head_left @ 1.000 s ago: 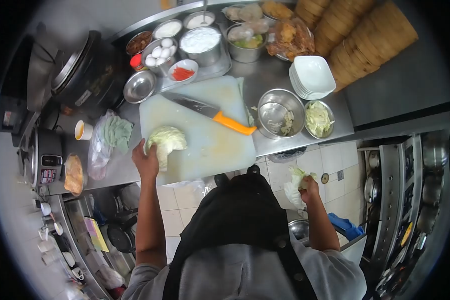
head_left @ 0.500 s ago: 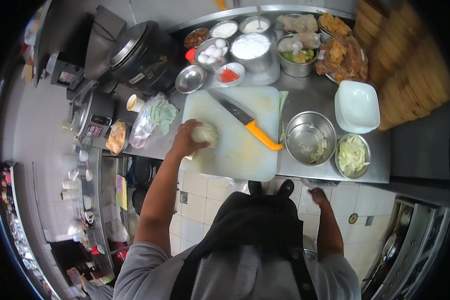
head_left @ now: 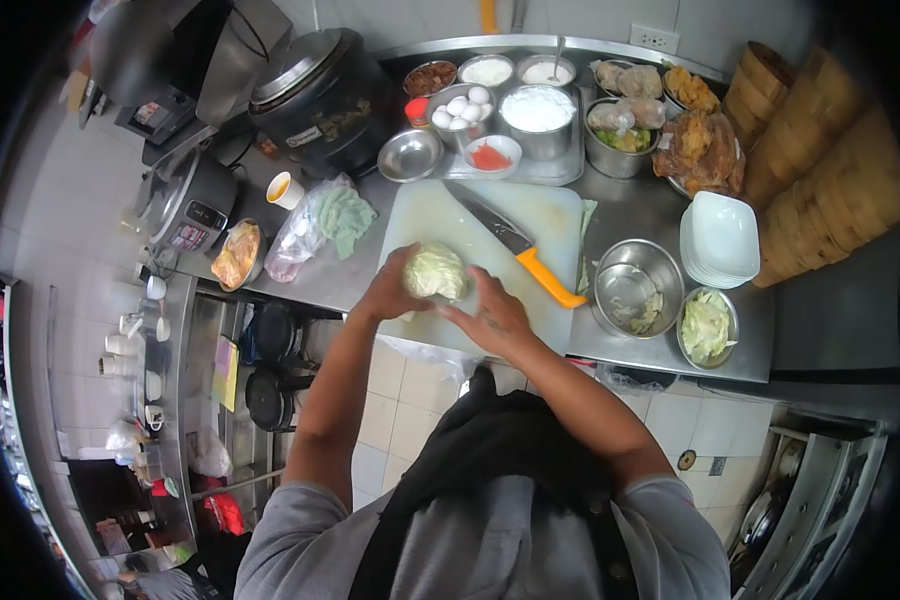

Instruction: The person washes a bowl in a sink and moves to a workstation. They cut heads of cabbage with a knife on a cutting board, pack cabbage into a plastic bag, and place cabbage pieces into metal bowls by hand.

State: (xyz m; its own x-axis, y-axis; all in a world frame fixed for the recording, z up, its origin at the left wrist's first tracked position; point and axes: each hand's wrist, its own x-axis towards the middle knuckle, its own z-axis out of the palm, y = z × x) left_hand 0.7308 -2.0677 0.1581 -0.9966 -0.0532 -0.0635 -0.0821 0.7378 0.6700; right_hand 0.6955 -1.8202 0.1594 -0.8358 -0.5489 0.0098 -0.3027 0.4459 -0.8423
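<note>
A pale green cabbage (head_left: 436, 272) is on the left part of the white cutting board (head_left: 510, 205). My left hand (head_left: 392, 285) grips it from the left side. On the opposite side, my right hand (head_left: 495, 316) is open, thumb and fingers spread around the cabbage's right edge; whether they touch it I cannot tell. A knife with a yellow handle (head_left: 550, 277) lies diagonally across the board, its blade pointing to the far left.
Right of the board stand a steel bowl (head_left: 610, 300) with cabbage scraps, a smaller bowl of cut cabbage (head_left: 707, 325) and stacked white dishes (head_left: 720, 240). Behind it are eggs (head_left: 460, 107), a bowl of white powder (head_left: 537, 108) and a tray. Bamboo steamers (head_left: 820, 150) rise at far right.
My right hand has come up from beside my body to the cabbage's right side. The left hand still has the cabbage, which now shows its rounded top. The camera view has shifted.
</note>
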